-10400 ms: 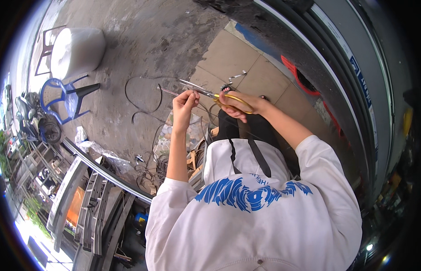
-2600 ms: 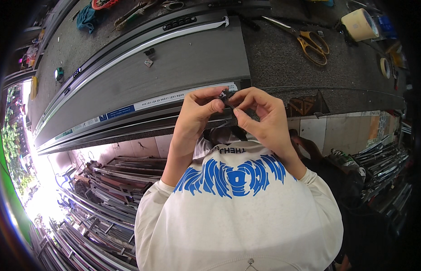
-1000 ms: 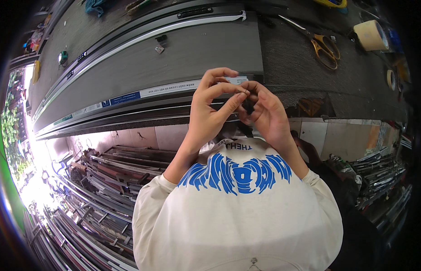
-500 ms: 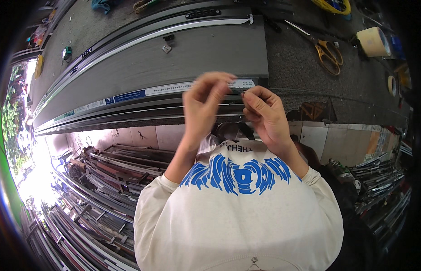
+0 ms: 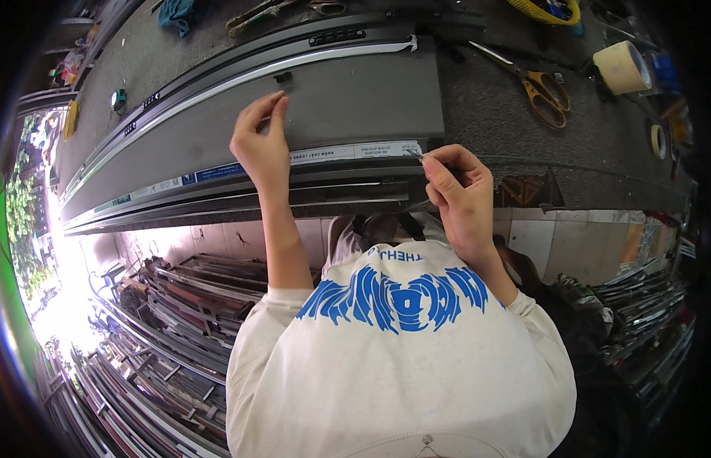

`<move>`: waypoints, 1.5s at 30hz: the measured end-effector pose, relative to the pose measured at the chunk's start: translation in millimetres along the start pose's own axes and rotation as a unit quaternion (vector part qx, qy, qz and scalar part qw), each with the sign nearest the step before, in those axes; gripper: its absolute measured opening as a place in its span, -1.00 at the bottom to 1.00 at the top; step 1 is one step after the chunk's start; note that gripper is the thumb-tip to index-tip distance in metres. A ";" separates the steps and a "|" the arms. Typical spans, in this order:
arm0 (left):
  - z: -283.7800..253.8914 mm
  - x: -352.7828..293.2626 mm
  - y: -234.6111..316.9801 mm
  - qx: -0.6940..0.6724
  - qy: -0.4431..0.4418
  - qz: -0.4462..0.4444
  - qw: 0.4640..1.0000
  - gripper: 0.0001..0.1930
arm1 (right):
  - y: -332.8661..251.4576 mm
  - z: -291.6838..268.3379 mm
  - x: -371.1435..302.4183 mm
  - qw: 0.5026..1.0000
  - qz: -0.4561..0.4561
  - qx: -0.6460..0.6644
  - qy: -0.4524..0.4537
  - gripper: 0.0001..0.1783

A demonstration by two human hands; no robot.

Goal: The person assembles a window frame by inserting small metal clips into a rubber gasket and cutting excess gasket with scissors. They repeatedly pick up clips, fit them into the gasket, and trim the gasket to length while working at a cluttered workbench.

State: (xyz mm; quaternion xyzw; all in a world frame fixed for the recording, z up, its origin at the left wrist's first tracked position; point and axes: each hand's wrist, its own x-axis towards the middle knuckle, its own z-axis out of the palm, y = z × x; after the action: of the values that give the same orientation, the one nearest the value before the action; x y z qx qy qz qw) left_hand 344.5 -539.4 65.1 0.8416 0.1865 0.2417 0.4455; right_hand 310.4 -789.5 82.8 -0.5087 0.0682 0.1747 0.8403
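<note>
My left hand (image 5: 261, 137) is raised over the grey metal profile (image 5: 355, 99), thumb and fingers pinched together. Its fingertips are just below a small black piece (image 5: 283, 77) lying on the profile; whatever they grip is hidden. Beside the profile's right end, my right hand (image 5: 461, 191) pinches a small thin dark piece (image 5: 414, 153) between thumb and forefinger. The piece's tip points left, over the printed label strip (image 5: 325, 155) that runs along the profile's near edge.
Scissors with orange-yellow handles (image 5: 545, 99) lie on the dark carpeted bench (image 5: 493, 126), right of the profile. Farther right are a wide tape roll (image 5: 621, 67) and a narrower one (image 5: 659, 142). A yellow basket (image 5: 550, 11) stands behind. Long metal bars (image 5: 164, 336) are stacked below the bench, left.
My left hand has moved away from the right hand, left and farther out, to where a small metal piece lay; that piece no longer shows. The right hand stays near the profile's end, still pinching.
</note>
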 end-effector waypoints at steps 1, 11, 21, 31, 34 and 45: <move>1.2 -8.7 6.8 -0.118 -0.036 -0.046 0.991 -0.74 | -3.0 1.4 0.2 1.000 -0.002 -0.022 0.015 -0.92; 8.8 -88.2 47.2 -0.668 -0.275 -0.375 0.581 -0.49 | -21.9 14.7 -3.6 0.972 -0.146 -0.173 -0.058 -0.97; 10.5 -93.5 53.1 -0.602 -0.257 -0.359 0.666 -0.50 | -15.7 11.1 -5.3 0.959 -0.171 -0.217 -0.070 -0.98; 10.1 -96.9 53.9 -0.571 -0.274 -0.343 0.694 -0.52 | -14.7 10.2 -5.1 0.952 -0.177 -0.243 -0.065 -0.96; 10.5 -96.8 52.2 -0.568 -0.274 -0.341 0.697 -0.52 | -15.8 10.8 -5.6 0.951 -0.171 -0.249 -0.064 -0.95; 11.4 -98.4 49.8 -0.563 -0.262 -0.329 0.711 -0.57 | -16.9 15.0 -5.8 0.955 -0.150 -0.253 -0.034 -0.92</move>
State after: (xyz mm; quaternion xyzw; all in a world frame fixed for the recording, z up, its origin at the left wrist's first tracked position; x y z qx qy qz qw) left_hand 275.9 -625.6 77.7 0.3497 0.1567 -0.0899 0.9193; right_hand 310.2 -784.8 105.6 -0.7030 -0.0842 0.0753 0.7022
